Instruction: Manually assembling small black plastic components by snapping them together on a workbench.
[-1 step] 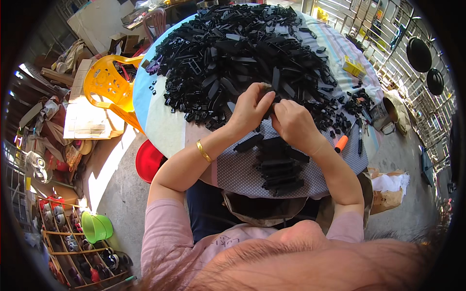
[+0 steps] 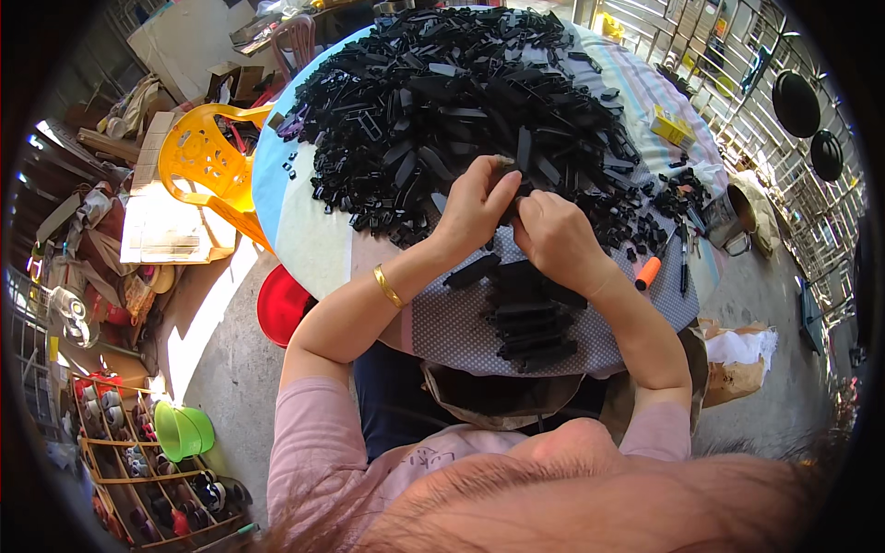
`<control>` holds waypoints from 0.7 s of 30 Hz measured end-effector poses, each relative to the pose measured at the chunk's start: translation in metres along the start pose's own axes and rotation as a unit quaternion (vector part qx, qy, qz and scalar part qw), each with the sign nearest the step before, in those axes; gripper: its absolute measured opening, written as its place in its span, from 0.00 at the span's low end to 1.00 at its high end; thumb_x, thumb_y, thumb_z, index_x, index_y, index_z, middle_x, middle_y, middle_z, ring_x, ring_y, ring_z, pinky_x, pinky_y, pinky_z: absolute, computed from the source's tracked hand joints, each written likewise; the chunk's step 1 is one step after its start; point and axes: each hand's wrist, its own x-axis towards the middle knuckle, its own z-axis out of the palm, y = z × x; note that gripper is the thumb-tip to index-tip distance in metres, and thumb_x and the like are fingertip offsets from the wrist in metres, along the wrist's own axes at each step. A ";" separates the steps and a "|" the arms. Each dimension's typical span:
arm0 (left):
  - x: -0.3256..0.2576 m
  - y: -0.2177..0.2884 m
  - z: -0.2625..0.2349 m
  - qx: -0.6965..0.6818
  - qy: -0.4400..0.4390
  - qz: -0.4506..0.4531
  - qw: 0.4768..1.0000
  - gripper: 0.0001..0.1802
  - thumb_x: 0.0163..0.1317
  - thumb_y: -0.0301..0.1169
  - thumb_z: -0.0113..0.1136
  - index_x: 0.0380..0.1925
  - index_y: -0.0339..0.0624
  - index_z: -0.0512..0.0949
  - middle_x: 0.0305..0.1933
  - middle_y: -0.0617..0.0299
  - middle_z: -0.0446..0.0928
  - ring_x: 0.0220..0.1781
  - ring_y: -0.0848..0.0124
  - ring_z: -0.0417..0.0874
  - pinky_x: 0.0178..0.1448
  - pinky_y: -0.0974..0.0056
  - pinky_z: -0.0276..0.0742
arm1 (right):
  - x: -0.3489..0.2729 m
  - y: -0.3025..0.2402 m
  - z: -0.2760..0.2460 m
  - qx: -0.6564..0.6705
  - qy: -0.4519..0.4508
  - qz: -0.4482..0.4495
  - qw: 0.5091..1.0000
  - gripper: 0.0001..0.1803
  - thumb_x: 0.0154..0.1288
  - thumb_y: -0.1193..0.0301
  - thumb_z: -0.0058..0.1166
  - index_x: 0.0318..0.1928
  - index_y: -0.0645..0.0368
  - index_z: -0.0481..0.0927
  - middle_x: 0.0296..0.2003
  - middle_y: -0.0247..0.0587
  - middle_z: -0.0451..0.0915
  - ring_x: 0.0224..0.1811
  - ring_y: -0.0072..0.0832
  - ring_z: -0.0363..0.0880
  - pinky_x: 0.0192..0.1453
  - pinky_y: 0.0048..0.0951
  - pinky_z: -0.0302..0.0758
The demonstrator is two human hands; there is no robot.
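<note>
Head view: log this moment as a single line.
Left hand: pinching black part; right hand: pinching same part; nearer person: stacked black strips; beyond hands: heap of black parts; left of table: yellow plastic chair

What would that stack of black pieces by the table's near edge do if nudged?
The stack of black pieces would probably slide apart, since its layers overlap unevenly and no band shows. The pieces look fairly stiff, keeping straight, narrow shapes. Pushed toward the close-by edge of the table, some might drop off.

Hard sunlight glares on the floor (image 2: 205, 318) and cardboard (image 2: 173, 226), while fisheye edges bend into black.
</note>
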 end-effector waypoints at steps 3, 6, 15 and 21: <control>0.000 -0.002 0.005 -0.037 0.051 -0.008 0.998 0.16 0.61 0.34 0.54 0.42 0.30 0.69 0.30 0.57 0.77 0.31 0.75 0.76 0.35 0.69 0.72 | -0.002 -0.001 0.009 0.023 0.006 0.005 1.000 0.07 0.52 0.77 0.52 0.30 0.65 0.69 0.24 0.46 0.69 0.27 0.42 0.71 0.30 0.37 0.69; 0.001 -0.001 0.005 0.032 0.103 0.029 0.994 0.17 0.60 0.34 0.54 0.42 0.31 0.69 0.31 0.53 0.77 0.30 0.70 0.78 0.36 0.68 0.73 | -0.003 -0.001 0.017 0.047 0.012 0.024 0.999 0.08 0.51 0.78 0.51 0.31 0.66 0.69 0.25 0.46 0.71 0.29 0.43 0.72 0.31 0.36 0.70; -0.009 0.039 -0.015 0.019 -0.287 0.119 0.950 0.19 0.52 0.31 0.66 0.39 0.37 0.69 0.28 0.65 0.71 0.28 0.80 0.70 0.32 0.72 0.69 | -0.005 0.024 0.015 0.166 -0.114 0.191 0.961 0.11 0.48 0.70 0.57 0.34 0.59 0.75 0.31 0.45 0.73 0.37 0.42 0.74 0.38 0.38 0.73; -0.019 0.033 -0.006 0.059 -0.465 0.217 0.856 0.22 0.52 0.44 0.63 0.38 0.36 0.76 0.29 0.56 0.75 0.30 0.63 0.75 0.37 0.65 0.72 | -0.007 0.029 0.030 0.011 -0.143 0.079 0.986 0.09 0.49 0.66 0.55 0.30 0.58 0.76 0.31 0.40 0.72 0.38 0.36 0.74 0.37 0.34 0.74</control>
